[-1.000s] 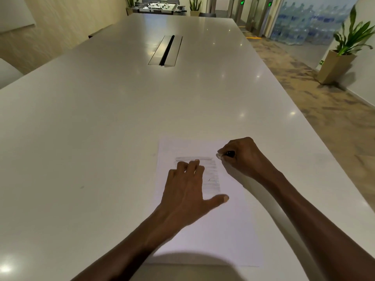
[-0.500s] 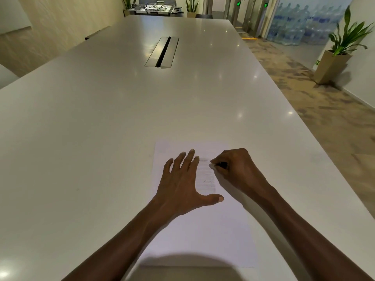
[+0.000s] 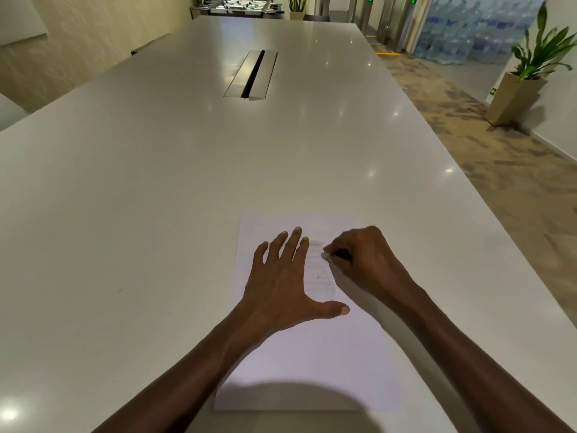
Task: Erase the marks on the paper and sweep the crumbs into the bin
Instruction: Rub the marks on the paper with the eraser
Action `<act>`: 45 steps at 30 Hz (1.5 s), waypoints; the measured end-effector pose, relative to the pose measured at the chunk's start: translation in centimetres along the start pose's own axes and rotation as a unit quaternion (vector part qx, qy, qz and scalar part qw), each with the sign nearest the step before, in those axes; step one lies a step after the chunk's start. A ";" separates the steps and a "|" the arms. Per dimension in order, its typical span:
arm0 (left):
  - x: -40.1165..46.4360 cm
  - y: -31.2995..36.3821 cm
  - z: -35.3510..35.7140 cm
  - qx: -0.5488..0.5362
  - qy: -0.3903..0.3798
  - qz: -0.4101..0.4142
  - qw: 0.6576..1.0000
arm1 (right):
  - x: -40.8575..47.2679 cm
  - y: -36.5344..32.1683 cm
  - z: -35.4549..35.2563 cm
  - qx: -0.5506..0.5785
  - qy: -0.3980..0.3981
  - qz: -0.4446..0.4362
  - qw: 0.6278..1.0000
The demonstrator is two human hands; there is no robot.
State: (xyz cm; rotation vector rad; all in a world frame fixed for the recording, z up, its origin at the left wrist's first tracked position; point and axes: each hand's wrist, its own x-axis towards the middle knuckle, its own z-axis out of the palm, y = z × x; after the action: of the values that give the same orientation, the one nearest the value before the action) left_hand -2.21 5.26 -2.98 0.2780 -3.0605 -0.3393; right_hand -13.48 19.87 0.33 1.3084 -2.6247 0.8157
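the long white worktop (image 3: 156, 214) carries the paper (image 3: 312, 354) at its near edge. the left hand (image 3: 281, 285) lies flat, fingers spread, pinning it. the right hand (image 3: 365, 260) pinches an eraser (image 3: 326, 255) over faint marks (image 3: 318, 273); erasing looks unfinished, sweeping not begun, no bin in sight.

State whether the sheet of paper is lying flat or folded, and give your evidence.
Flat. The paper lies spread on the table, with the left hand pressing it down, fingers straight; no crease shows.

I observe a long white table (image 3: 156, 182) with a metal cable hatch (image 3: 251, 75). Patterned brown carpet (image 3: 487, 145) lies right; a potted plant (image 3: 527, 79) stands against the wall.
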 end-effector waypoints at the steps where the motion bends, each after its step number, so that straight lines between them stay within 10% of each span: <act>1: 0.0 0.0 0.0 0.000 0.001 0.000 1.000 | -0.8 -0.5 0.0 -0.001 -0.005 -0.002 1.000; 45: 0.0 0.2 -0.2 -0.005 -0.003 -0.001 1.000 | 2.1 -0.3 0.3 0.026 0.027 0.014 0.999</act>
State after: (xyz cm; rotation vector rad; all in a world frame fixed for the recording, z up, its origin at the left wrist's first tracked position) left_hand -2.24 5.37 -2.74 0.2815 -3.0635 -0.3570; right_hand -14.49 18.09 0.85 1.2462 -2.6031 0.9154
